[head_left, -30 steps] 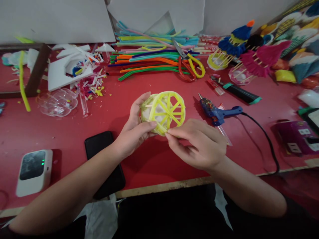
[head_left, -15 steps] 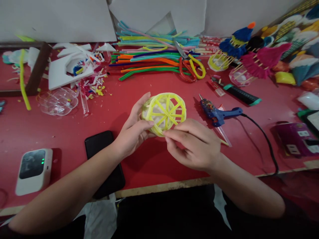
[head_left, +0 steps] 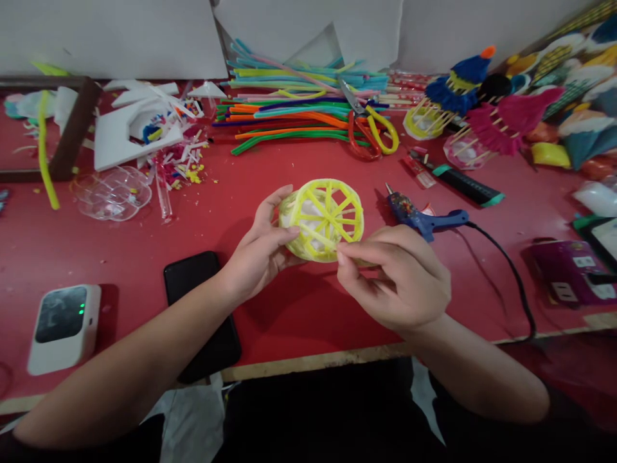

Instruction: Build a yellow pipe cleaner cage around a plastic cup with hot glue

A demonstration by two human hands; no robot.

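My left hand (head_left: 263, 247) is closed around the side of a small round yellow pipe-cleaner basket (head_left: 329, 216), its thumb pressing on the near rim. The basket's open face has wheel-like spokes and is tilted up toward me; whitish material shows inside. Between finger and thumb, my right hand (head_left: 398, 276) pinches a yellow pipe cleaner (head_left: 315, 236) at the basket's lower right edge. This strand runs slantwise across the lower spokes to my left thumb. My right palm hides the rest of it.
A blue glue gun (head_left: 417, 215) with a black cord lies right, near a utility knife (head_left: 467, 185). Scissors (head_left: 364, 122) rest by many coloured pipe cleaners (head_left: 289, 109) at the back. A black phone (head_left: 195, 276) and a white device (head_left: 65, 328) are left, small stick-and-cloth figures (head_left: 501, 122) far right.
My right hand first shifted slightly left along the basket's lower rim, then moved back right and up. The yellow strand now stands away from the rim, across the spokes.
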